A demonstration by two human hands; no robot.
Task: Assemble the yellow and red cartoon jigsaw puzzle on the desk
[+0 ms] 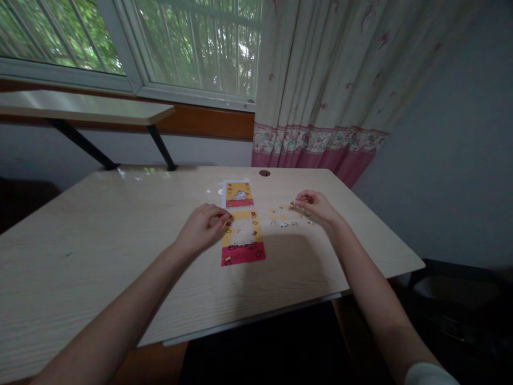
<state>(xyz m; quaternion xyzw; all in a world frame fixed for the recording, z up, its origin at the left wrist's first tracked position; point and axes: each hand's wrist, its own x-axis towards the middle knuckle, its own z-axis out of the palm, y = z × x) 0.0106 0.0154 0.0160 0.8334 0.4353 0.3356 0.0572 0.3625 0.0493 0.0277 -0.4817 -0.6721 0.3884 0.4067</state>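
Observation:
A partly built jigsaw puzzle (243,238) with a yellow and red border lies on the wooden table (100,240). Its middle shows bare. My left hand (202,227) rests at the puzzle's upper left corner, fingers curled and pressed on the edge pieces there. My right hand (316,206) hovers over several loose puzzle pieces (284,220) to the right of the puzzle, its fingertips pinched on a small piece. A reference picture card (239,194) lies just beyond the puzzle.
A round cable hole (264,173) sits near the table's far edge. A shelf (80,107) on black brackets runs under the window at left. A curtain (320,80) hangs behind the table at right. A dark chair (452,299) stands at lower right.

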